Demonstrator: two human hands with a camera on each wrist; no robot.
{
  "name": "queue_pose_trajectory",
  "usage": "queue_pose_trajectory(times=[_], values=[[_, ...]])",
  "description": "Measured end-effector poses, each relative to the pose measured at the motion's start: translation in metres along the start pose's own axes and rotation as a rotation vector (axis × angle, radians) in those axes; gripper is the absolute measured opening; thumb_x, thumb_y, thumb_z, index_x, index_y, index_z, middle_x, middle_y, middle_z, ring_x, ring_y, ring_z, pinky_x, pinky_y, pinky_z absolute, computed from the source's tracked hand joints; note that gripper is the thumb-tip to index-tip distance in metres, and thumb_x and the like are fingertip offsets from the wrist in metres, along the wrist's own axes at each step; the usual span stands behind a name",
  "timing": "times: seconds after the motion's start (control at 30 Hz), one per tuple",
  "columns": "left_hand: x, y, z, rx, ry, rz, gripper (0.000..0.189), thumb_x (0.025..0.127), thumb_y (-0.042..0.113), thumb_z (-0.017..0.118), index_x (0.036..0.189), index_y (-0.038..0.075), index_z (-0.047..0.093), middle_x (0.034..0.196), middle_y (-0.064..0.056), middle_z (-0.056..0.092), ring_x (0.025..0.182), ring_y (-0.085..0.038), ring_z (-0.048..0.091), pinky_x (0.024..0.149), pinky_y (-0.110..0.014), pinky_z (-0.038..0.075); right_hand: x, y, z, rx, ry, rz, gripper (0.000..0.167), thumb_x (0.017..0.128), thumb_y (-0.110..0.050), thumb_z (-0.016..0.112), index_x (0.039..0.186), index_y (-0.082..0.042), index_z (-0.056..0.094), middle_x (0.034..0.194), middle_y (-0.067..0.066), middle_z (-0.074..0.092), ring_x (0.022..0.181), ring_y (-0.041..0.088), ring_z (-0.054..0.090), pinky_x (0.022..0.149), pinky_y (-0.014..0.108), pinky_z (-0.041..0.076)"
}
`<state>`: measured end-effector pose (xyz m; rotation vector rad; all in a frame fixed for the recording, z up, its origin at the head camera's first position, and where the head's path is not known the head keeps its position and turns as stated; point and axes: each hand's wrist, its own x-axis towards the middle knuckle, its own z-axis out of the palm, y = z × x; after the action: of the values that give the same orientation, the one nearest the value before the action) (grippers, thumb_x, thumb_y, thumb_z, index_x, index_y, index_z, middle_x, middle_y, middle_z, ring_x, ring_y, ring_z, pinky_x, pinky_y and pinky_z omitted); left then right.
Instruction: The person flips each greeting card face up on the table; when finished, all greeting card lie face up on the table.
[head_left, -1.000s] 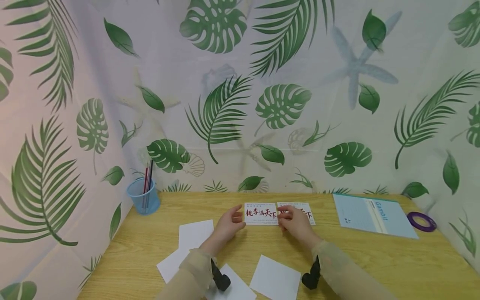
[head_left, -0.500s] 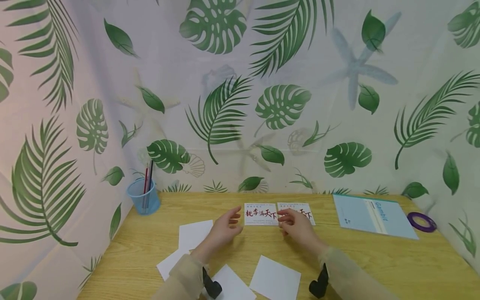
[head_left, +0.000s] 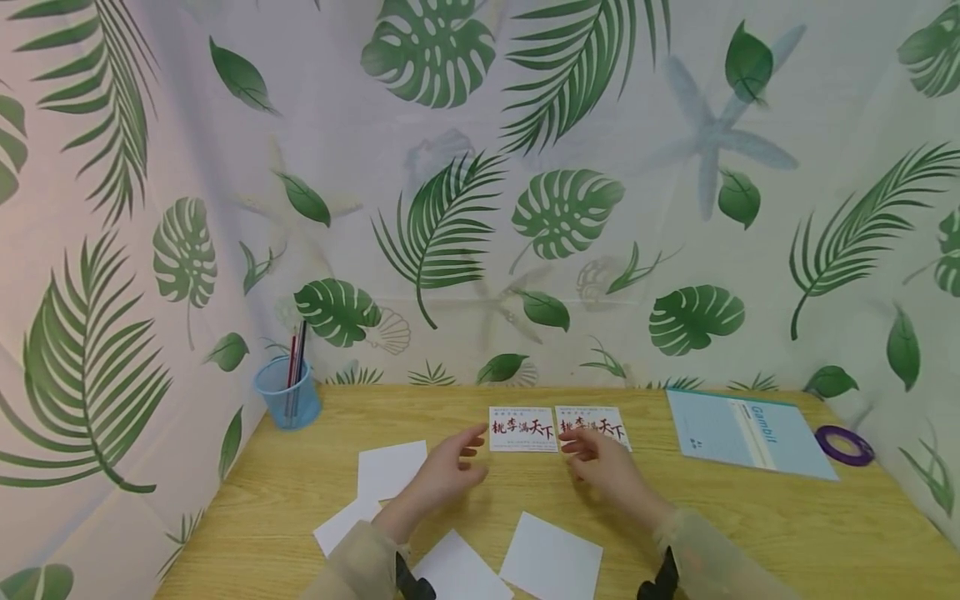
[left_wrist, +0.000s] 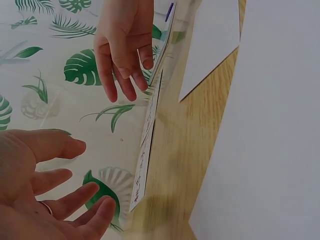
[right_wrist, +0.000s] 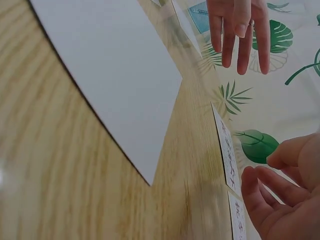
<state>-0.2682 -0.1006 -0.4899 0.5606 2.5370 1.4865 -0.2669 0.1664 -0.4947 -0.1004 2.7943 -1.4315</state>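
Observation:
Two white cards with red Chinese characters lie side by side near the back of the table: a left card (head_left: 522, 429) and a right card (head_left: 611, 425). My left hand (head_left: 450, 467) hovers just left of the left card, fingers relaxed and holding nothing. Over the lower left part of the right card, my right hand (head_left: 603, 462) overlaps it in the head view, fingers loosely bent. In the right wrist view the right hand (right_wrist: 287, 185) shows thumb and forefinger near each other with nothing between them. A ring sits on a finger of the left hand (left_wrist: 60, 190).
Several blank white cards lie nearer me, among them an upper left card (head_left: 392, 468) and a front card (head_left: 552, 554). A blue mesh cup (head_left: 288, 396) with pencils stands back left. At the right are a light-blue notebook (head_left: 750, 433) and a purple tape roll (head_left: 845, 445).
Both hands have drawn back slightly toward me and apart, uncovering more of the right card's characters. The two printed cards have stayed in place.

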Motion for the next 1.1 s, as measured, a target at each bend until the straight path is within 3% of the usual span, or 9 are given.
queue_pose_trajectory(times=[0.37, 0.5, 0.8, 1.1], values=[[-0.012, 0.005, 0.005, 0.024, -0.066, 0.026, 0.063, 0.089, 0.006, 0.067, 0.147, 0.003, 0.044, 0.136, -0.025, 0.053, 0.123, -0.042, 0.052, 0.103, -0.055, 0.047, -0.016, -0.001, -0.003, -0.054, -0.014, -0.081, 0.032, 0.086, 0.001, 0.066, 0.117, -0.007, 0.067, 0.109, 0.01, 0.072, 0.093, 0.019, 0.066, 0.074, 0.024, 0.055], [-0.016, 0.003, 0.006, 0.035, -0.083, 0.044, 0.063, 0.088, 0.006, 0.068, 0.146, 0.001, 0.044, 0.135, -0.025, 0.054, 0.122, -0.042, 0.053, 0.102, -0.055, 0.047, -0.019, 0.002, -0.005, -0.076, -0.031, -0.106, 0.033, 0.086, 0.001, 0.066, 0.117, -0.007, 0.067, 0.11, 0.01, 0.073, 0.092, 0.018, 0.067, 0.079, 0.03, 0.056], [-0.029, 0.002, 0.011, 0.045, -0.116, 0.038, 0.066, 0.084, 0.005, 0.072, 0.145, 0.005, 0.047, 0.135, -0.022, 0.055, 0.122, -0.038, 0.052, 0.104, -0.054, 0.045, -0.03, 0.005, -0.01, -0.084, -0.103, -0.072, 0.032, 0.087, -0.002, 0.068, 0.118, -0.008, 0.067, 0.114, 0.009, 0.071, 0.095, 0.017, 0.065, 0.085, 0.039, 0.057], [-0.035, 0.002, 0.018, 0.181, -0.173, 0.117, 0.064, 0.084, 0.01, 0.072, 0.144, 0.007, 0.05, 0.138, -0.013, 0.057, 0.122, -0.033, 0.056, 0.104, -0.042, 0.047, -0.041, 0.016, -0.013, -0.087, -0.152, -0.114, 0.033, 0.085, 0.0, 0.068, 0.117, -0.007, 0.067, 0.116, 0.009, 0.069, 0.097, 0.019, 0.064, 0.081, 0.033, 0.056]])
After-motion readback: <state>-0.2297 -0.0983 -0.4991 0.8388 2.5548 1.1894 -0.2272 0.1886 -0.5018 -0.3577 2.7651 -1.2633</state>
